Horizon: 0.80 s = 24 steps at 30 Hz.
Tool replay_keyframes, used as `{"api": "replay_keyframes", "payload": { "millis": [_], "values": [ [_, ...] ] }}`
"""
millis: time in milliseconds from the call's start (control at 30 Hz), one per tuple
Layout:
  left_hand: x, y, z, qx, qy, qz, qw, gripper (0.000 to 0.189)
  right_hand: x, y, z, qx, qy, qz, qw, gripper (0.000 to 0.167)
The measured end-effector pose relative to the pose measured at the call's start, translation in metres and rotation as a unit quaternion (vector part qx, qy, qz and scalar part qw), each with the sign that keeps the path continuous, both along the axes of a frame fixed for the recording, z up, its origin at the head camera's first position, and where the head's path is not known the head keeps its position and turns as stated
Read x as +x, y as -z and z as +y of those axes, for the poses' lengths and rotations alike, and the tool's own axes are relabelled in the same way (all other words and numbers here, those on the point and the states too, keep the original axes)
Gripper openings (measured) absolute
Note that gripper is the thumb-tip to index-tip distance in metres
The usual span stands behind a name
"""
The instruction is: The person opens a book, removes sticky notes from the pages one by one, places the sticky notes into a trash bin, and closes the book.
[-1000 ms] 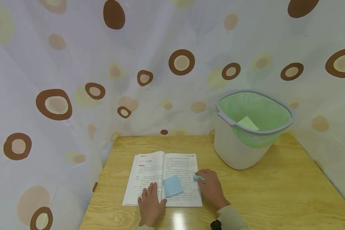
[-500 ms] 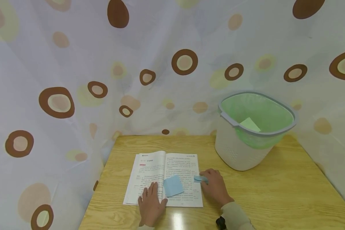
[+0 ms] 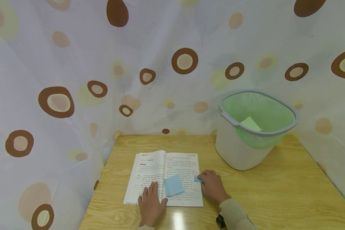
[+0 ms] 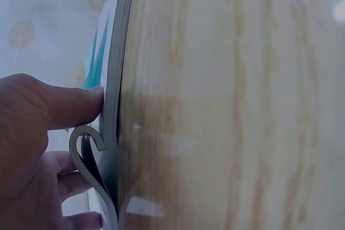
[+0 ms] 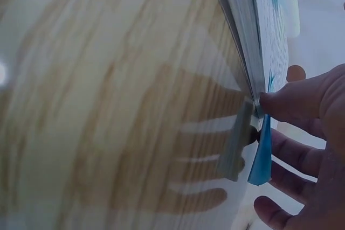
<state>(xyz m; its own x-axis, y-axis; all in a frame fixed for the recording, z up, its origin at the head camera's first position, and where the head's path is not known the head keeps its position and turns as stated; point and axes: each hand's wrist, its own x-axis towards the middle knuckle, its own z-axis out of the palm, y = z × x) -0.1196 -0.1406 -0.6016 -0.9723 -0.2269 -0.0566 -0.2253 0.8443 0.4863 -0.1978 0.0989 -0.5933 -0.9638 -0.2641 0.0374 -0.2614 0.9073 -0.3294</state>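
An open book lies on the wooden table, with printed text on both pages. My left hand rests on its lower left page, fingers spread, thumb near the spine; in the left wrist view the page edges curl beneath that hand. A square light-blue sticky note lies on the right page close to the spine. At the book's right edge, my right hand pinches a second blue sticky note. The right wrist view shows the thumb at the page edge and this note sticking out past it.
A white bin with a grey rim and green liner stands at the back right of the table. A pale sheet of paper shows inside it. A patterned curtain hangs behind and around the table.
My right fingers shift slightly at the book's right edge and now cover more of the second note than half a second ago. My left hand and the square note stay put.
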Motion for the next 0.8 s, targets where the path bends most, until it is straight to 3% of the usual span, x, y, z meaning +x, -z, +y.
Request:
{"api": "replay_keyframes", "payload": {
  "millis": [800],
  "values": [
    [0.003,0.000,0.001,0.002,-0.001,0.003,1.0000,0.075,-0.011,-0.002,-0.003,0.017,0.019,-0.011,0.9996,0.023]
  ]
}}
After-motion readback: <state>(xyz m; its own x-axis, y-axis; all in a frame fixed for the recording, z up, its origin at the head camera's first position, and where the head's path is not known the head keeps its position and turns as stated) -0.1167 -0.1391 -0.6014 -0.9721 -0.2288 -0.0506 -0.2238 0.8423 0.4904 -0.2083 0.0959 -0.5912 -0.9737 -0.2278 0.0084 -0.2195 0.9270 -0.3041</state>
